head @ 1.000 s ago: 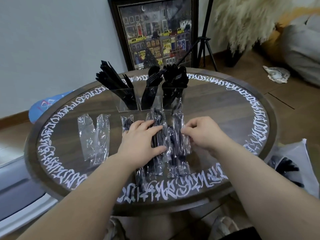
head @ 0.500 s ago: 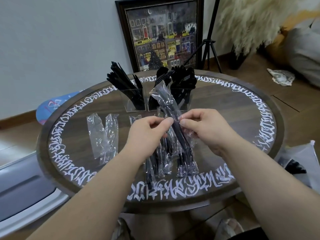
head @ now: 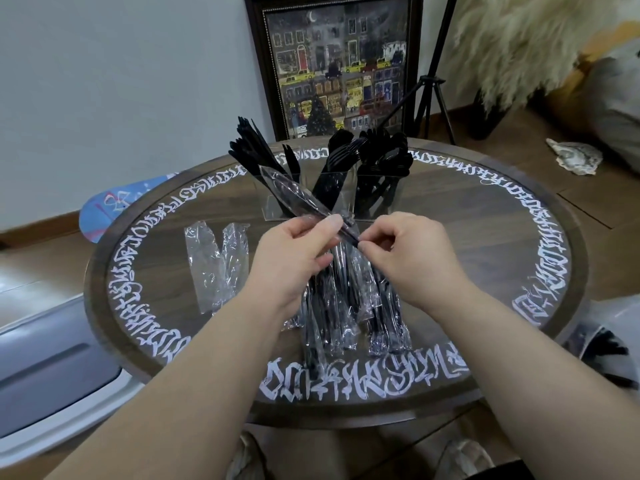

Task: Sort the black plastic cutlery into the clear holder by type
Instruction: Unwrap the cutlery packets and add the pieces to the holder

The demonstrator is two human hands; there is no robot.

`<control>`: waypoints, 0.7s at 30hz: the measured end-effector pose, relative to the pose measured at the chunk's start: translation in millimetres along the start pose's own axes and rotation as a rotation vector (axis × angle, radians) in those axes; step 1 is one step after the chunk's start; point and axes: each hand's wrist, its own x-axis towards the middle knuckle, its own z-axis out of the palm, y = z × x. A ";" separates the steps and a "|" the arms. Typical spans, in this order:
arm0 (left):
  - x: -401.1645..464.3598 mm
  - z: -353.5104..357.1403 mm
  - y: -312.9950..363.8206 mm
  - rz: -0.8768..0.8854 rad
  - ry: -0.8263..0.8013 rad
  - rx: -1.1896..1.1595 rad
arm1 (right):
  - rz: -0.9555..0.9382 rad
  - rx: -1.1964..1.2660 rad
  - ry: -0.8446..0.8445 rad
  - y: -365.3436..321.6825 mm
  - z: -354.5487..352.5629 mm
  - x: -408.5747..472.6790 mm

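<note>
A wrapped black cutlery piece (head: 298, 195) in a clear sleeve is held above the table, its far end pointing up and left. My left hand (head: 294, 258) pinches the sleeve near its near end, and my right hand (head: 405, 251) pinches the black handle tip sticking out of it. Below my hands lies a pile of several wrapped cutlery pieces (head: 346, 313). The clear holder (head: 277, 209) stands behind, with knives (head: 256, 150) on the left, forks (head: 336, 161) in the middle and spoons (head: 388, 157) on the right.
Empty clear wrappers (head: 218, 265) lie left of the pile on the round wooden table (head: 502, 237). A plastic bag (head: 609, 334) with more cutlery hangs off the table's right edge. A framed picture (head: 332, 64) and a tripod (head: 433, 81) stand behind the table.
My hands lifted one wrapped piece out of the pile and swung its far end to the left. My right hand now pinches the handle tip at the sleeve's near end.
</note>
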 end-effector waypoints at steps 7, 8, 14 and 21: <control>1.1 -1.2 2.6 -0.057 0.010 -0.072 | -0.199 -0.082 -0.036 -6.0 8.1 -0.5; 1.4 -1.8 2.9 -0.047 0.023 -0.068 | -0.182 -0.060 -0.066 -7.2 7.7 -0.7; 4.0 -8.2 2.0 -0.013 0.025 -0.021 | 0.085 0.247 -0.016 -2.8 -0.5 7.2; 6.7 -9.0 0.4 0.001 -0.049 -0.068 | 0.108 0.311 -0.116 -0.5 5.5 6.6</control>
